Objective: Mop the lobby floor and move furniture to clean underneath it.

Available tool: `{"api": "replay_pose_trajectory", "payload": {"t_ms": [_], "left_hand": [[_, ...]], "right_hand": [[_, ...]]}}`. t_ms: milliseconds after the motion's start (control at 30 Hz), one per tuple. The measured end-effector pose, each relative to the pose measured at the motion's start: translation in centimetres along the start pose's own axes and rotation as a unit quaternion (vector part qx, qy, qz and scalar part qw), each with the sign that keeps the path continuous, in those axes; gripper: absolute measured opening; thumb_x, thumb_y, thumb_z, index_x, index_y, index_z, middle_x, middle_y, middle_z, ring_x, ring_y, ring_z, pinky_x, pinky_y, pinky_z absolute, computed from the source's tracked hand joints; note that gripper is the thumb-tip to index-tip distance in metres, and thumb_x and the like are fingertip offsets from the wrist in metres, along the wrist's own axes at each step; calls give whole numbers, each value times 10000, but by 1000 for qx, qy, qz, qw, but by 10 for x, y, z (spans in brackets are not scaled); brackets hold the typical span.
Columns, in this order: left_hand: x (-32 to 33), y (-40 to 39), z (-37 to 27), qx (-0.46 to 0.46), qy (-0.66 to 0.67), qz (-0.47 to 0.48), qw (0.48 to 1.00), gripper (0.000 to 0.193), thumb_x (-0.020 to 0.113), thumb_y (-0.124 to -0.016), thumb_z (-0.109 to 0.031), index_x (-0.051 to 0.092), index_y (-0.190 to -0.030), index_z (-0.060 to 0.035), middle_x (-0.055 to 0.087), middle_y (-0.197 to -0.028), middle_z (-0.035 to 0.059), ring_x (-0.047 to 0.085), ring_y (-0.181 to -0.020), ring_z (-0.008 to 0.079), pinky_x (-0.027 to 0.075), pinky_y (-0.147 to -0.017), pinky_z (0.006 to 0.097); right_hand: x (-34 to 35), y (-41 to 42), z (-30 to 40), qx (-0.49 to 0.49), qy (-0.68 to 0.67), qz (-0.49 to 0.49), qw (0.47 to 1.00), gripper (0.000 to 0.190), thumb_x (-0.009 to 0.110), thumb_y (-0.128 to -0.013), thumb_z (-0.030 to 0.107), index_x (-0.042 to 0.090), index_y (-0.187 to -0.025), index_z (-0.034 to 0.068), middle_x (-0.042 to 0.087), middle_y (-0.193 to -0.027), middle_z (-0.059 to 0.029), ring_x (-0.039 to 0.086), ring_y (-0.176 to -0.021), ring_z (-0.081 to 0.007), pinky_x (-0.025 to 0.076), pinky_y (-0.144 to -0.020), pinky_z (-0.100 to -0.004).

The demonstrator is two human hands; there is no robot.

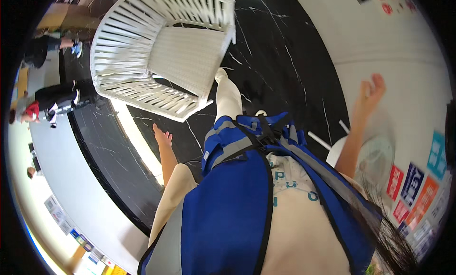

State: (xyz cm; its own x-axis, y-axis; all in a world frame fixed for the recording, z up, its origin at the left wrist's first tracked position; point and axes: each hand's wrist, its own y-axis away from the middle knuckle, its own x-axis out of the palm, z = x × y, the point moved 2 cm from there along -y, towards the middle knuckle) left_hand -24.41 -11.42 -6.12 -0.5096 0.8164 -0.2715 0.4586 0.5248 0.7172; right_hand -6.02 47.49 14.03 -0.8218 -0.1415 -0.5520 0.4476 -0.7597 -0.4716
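My left hand hangs in the air below the near corner of a white woven armchair, apart from it. Its fingers are spread and it holds nothing. On the other side, my right hand is raised in front of a white wall, blurred, with loosely curled fingers and nothing in them. The armchair has a slatted curved back and a flat woven seat. My leg in pale trousers reaches close to the chair's front edge. I wear a blue vest with grey bands and a black buckle.
Black floor with white veins runs around the chair. A seat with white legs stands near my right forearm. Coloured signs bear writing at the right. At the left are people and a long white partition.
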Motion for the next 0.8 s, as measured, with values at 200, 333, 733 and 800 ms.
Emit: {"api": "replay_pose_trajectory", "payload": {"t_ms": [200, 333, 733, 800], "left_hand": [[-23, 23, -59, 62, 107, 39, 992, 550, 497, -746, -390, 332, -1179, -93, 314, -1191, 141, 348, -1074, 263, 296, -877, 393], [-12, 3, -67, 166, 15, 68, 984, 358, 560, -728, -187, 460, -1007, 13, 488, -923, 98, 487, -810, 156, 455, -693, 309], [21, 31, -102, 85, 90, -116, 985, 239, 636, -657, -143, 514, -812, -9, 506, -716, 32, 461, -564, 105, 416, -553, 247], [12, 26, -90, 78, 72, -118, 987, 291, 627, -660, -183, 530, -846, 18, 514, -739, 42, 468, -627, 122, 379, -555, 259]], "right_hand": [[128, -30, 103, -65, -91, 245, 963, 370, 514, -733, 92, 376, -1065, 3, 412, -1085, -133, 407, -1003, -249, 312, -869, -329], [271, -66, 106, -47, -69, 366, 927, 483, 546, -716, 143, 341, -1130, 3, 415, -1078, -177, 413, -999, -267, 322, -850, -326], [504, -90, 130, -48, 29, 492, 869, 555, 565, -672, 358, 426, -1068, -5, 499, -996, -225, 483, -937, -335, 372, -794, -334], [502, -90, 129, -48, 26, 515, 856, 524, 567, -662, 351, 444, -1026, -6, 508, -958, -230, 490, -905, -346, 379, -771, -349]]}}
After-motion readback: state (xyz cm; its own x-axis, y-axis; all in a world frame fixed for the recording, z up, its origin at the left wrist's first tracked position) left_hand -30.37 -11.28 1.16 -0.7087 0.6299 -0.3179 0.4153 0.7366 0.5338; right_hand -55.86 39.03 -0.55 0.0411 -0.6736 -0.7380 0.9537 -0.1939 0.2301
